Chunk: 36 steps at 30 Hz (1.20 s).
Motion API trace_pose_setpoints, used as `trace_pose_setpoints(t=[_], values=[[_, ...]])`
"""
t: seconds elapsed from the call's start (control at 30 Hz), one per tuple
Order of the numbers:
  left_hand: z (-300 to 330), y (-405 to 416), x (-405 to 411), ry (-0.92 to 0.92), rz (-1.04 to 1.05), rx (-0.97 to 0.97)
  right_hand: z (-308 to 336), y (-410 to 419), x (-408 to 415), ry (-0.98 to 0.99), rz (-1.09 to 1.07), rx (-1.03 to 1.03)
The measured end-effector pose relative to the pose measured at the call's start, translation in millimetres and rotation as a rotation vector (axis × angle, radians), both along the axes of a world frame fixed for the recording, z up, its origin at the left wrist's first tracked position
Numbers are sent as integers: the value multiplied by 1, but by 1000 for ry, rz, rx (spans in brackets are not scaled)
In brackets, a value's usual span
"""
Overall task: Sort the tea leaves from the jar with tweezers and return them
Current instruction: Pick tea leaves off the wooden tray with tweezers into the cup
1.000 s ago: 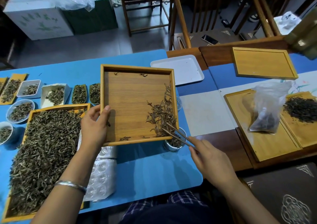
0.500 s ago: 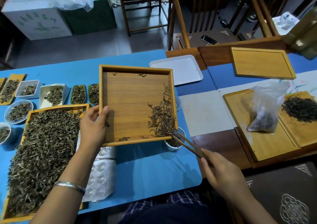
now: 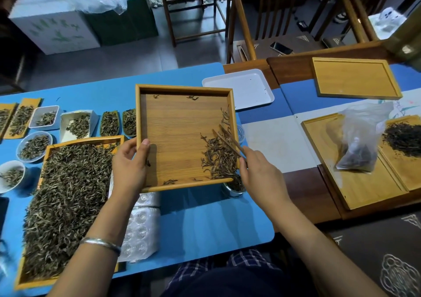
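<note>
Up the tray's [image 3: 182,137] right side your right hand [image 3: 262,171] carries the pinched tweezers [image 3: 227,142], ready to sweep leaves [image 3: 218,160] toward the jar [image 3: 234,186], while your left hand [image 3: 129,164] grips the tray.

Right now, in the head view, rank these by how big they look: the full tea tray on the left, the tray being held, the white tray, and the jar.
1. Full tea tray
2. Held tray, though it is lifted nearer the camera, so true size is unsure
3. White tray
4. Jar, mostly hidden under the held tray
</note>
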<state>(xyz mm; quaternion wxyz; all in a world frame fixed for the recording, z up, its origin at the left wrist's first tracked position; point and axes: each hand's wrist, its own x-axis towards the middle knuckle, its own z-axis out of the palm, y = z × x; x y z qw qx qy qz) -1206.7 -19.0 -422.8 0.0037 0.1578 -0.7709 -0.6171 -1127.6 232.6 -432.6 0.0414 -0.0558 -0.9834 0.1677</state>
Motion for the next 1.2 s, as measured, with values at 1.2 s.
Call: trace_pose_setpoints(t=[1.2], values=[[-6, -2, 0, -8, 22, 37, -18, 36, 106, 150, -16, 7]])
